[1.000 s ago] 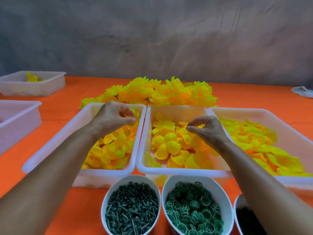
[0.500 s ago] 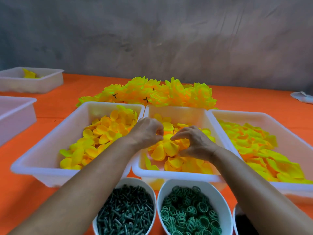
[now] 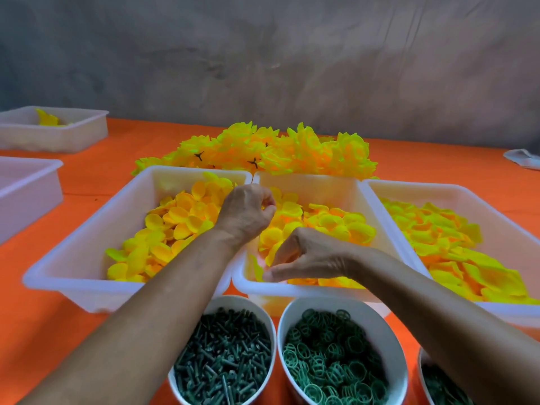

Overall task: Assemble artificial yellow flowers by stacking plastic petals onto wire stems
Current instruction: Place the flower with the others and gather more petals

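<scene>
My left hand [image 3: 248, 213] hovers over the wall between the left tray [image 3: 73, 276] and the middle tray [image 3: 309, 182], fingers curled in a pinch on something small that they hide. My right hand [image 3: 309, 260] is low in the middle tray's near-left corner, thumb and forefinger pinching a yellow petal [image 3: 272, 252]. Loose yellow petals fill the left tray [image 3: 175, 223], the middle tray [image 3: 336, 223] and the right tray [image 3: 444, 247]. Finished yellow flowers [image 3: 263, 150] are piled behind the trays.
Near me stand a white cup of dark green pegs [image 3: 222, 361], a cup of green rings [image 3: 330, 361] and part of a third cup [image 3: 438, 384]. Two more white trays [image 3: 52, 135] [image 3: 26, 188] sit at the left on the orange table [image 3: 35, 331].
The hands met over the middle tray, then parted. My left hand rose toward the tray wall; my right hand dropped to the near-left corner of the middle tray.
</scene>
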